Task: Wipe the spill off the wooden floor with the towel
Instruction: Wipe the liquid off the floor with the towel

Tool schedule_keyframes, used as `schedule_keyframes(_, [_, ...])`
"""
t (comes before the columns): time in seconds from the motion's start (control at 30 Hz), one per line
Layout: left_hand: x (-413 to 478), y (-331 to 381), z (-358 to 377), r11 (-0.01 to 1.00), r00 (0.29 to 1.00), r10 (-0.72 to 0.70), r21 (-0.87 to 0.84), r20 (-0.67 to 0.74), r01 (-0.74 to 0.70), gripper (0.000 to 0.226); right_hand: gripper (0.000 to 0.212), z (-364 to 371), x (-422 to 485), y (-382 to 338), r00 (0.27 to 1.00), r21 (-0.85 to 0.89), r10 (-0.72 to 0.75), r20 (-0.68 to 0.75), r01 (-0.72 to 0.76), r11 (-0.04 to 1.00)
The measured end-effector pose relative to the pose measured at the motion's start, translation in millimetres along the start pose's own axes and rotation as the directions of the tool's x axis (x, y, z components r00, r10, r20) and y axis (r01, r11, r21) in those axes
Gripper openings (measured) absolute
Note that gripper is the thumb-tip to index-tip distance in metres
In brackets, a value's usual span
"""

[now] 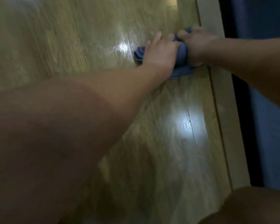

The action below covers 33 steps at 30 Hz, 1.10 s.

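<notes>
- One wooden floor point(81, 39) fills most of the view, its greenish-brown grain smeared by motion blur.
- The left forearm point(74, 117) stretches across it from the lower left towards the upper right.
- A dark blue surface point(268, 126) stands along the right edge, behind a pale strip point(228, 126) that borders the floor.
- The right forearm point(252, 62) comes in from the right, and a bare knee point(249, 206) shows in the lower right corner.
- A glossy patch point(189, 125) gleams on the boards near the strip. A smaller gleam point(121, 47) lies just left of the cloth. Whether either is wet or only reflected light cannot be told.
- The towel point(182, 54), blue and bunched up, lies on the floor in the upper right, close to the pale strip, with both hands on it.
- The left hand point(160, 52) rests on the towel's left part, fingers a little apart and reaching forward over the cloth. The blur hides whether they curl around it.
- The right hand point(196, 46) grips the towel's right part, thumb and fingers wrapped round a fold that bulges out between the two hands.
</notes>
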<state>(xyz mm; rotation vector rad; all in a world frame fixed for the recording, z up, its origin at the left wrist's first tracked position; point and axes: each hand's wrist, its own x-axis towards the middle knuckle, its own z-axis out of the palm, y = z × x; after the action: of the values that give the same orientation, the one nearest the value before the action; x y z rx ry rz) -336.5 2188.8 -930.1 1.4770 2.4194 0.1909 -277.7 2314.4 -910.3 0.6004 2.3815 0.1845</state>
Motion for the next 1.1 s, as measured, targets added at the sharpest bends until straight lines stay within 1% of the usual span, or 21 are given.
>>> schedule_keyframes(0.07, [11,5,-1,0.999,1.000,-0.007,0.050,-0.021,0.008,0.021,0.072,0,2,2,0.993,-0.016,-0.003,-0.116,0.001,1.000])
schedule_keyframes(0.17, [-3,20,-1,0.990,0.999,-0.018,0.138,-0.040,0.024,0.026,0.067,14,-13,5,0.946,0.087,0.051,-0.321,-0.024,0.996])
schedule_keyframes(0.23, [-36,30,12,0.982,0.991,-0.102,0.152,-0.086,0.115,0.032,0.055,31,-21,5,0.887,0.111,-0.010,-0.461,0.069,0.991])
schedule_keyframes(0.27, [-58,39,22,0.978,0.983,-0.146,0.136,-0.108,0.160,0.042,0.046,42,-30,1,0.853,0.130,-0.042,-0.521,0.128,0.983])
schedule_keyframes(0.3, [-82,48,31,0.980,0.975,-0.169,0.083,-0.144,0.182,0.052,0.038,58,-45,-4,0.815,0.186,-0.037,-0.578,0.175,0.967])
schedule_keyframes(0.33, [-106,56,43,0.986,0.978,-0.150,0.046,-0.144,0.158,0.054,0.032,78,-69,-10,0.791,0.259,-0.002,-0.612,0.203,0.944])
schedule_keyframes(0.37, [-132,63,53,0.993,0.987,-0.104,0.044,-0.121,0.110,0.051,0.032,101,-102,-19,0.795,0.327,0.036,-0.605,0.207,0.922])
schedule_keyframes(0.43, [-176,74,60,1.000,0.998,-0.027,-0.007,-0.049,0.026,0.047,0.043,136,-168,-38,0.846,0.395,0.055,-0.531,0.190,0.899])
schedule_keyframes(0.5, [-190,82,52,0.996,0.998,-0.045,-0.072,0.039,0.047,0.045,0.046,138,-187,-41,0.906,0.354,-0.004,-0.422,0.168,0.920])
schedule_keyframes(0.53, [-183,85,46,0.998,0.997,-0.035,-0.050,0.063,0.038,0.038,0.045,129,-177,-35,0.928,0.292,-0.060,-0.366,0.176,0.940])
schedule_keyframes(0.57, [-168,85,42,0.999,0.999,-0.031,-0.010,0.044,0.032,0.032,0.045,116,-157,-27,0.938,0.221,-0.106,-0.330,0.186,0.957])
schedule_keyframes(0.63, [-119,80,29,0.994,0.996,-0.084,0.077,0.028,0.082,0.029,0.045,88,-104,-8,0.925,0.102,-0.151,-0.348,0.198,0.975])
schedule_keyframes(0.7, [-68,66,12,0.985,0.988,-0.153,0.080,-0.006,0.153,0.032,0.049,62,-48,6,0.925,0.101,-0.158,-0.344,0.204,0.974])
schedule_keyframes(0.73, [-51,64,4,0.981,0.983,-0.184,0.069,0.009,0.183,0.033,0.054,54,-29,8,0.934,0.107,-0.155,-0.322,0.199,0.974])
schedule_keyframes(0.8, [-37,60,0,0.977,0.985,-0.170,0.141,0.041,0.163,0.034,0.061,45,-23,7,0.947,0.134,-0.088,-0.310,0.135,0.982])
schedule_keyframes(0.83, [-44,60,-1,0.974,0.989,-0.142,0.186,0.039,0.132,0.035,0.060,47,-36,3,0.945,0.184,-0.029,-0.325,0.093,0.979])
schedule_keyframes(0.9, [-78,57,9,0.972,1.000,-0.021,0.236,0.003,0.019,0.042,0.053,70,-80,-8,0.920,0.298,0.097,-0.380,0.023,0.954])
schedule_keyframes(0.93, [-105,54,20,0.965,0.999,0.037,0.259,-0.014,-0.032,0.048,0.052,88,-108,-16,0.911,0.338,0.123,-0.393,0.018,0.941])
schedule_keyframes(0.97, [-139,51,31,0.972,0.997,0.080,0.223,-0.020,-0.073,0.051,0.054,106,-141,-29,0.912,0.354,0.095,-0.398,0.057,0.934])
schedule_keyframes(1.03, [-207,47,51,0.986,0.990,0.140,0.090,-0.020,-0.138,0.047,0.055,140,-196,-54,0.899,0.363,-0.068,-0.432,0.242,0.900])
schedule_keyframes(1.1, [-234,40,69,0.977,0.979,0.201,0.069,-0.015,-0.200,0.040,0.051,156,-212,-56,0.869,0.321,-0.220,-0.444,0.383,0.866])
